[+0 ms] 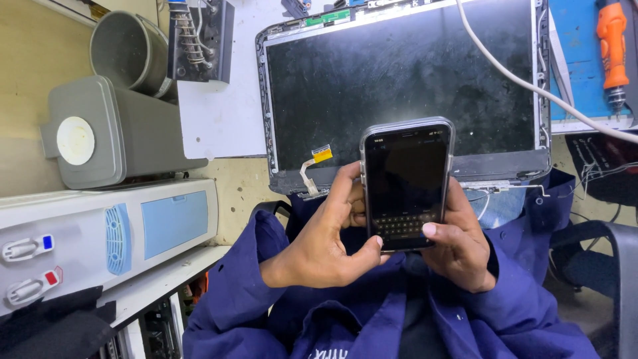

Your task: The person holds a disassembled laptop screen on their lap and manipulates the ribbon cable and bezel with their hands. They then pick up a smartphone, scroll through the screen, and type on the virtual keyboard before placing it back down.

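Upright, a dark smartphone [407, 183] is clasped between both hands, its long axis pointing away from them; left hand [325, 242] and right hand [458, 242] are closed on its lower end, thumbs at the keyboard.

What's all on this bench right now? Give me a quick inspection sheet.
Surface: white bench, partly covered.
Job's things: smartphone with on-screen keyboard; stripped laptop screen panel beyond it.
Clutter: orange power tool, grey bin, grey container.
Hands: left hand and right hand both grip the smartphone, thumbs at the keyboard.
Cables: white cable crosses the panel; yellow-tipped ribbon cable.
Surroundings: water dispenser, dark chair.
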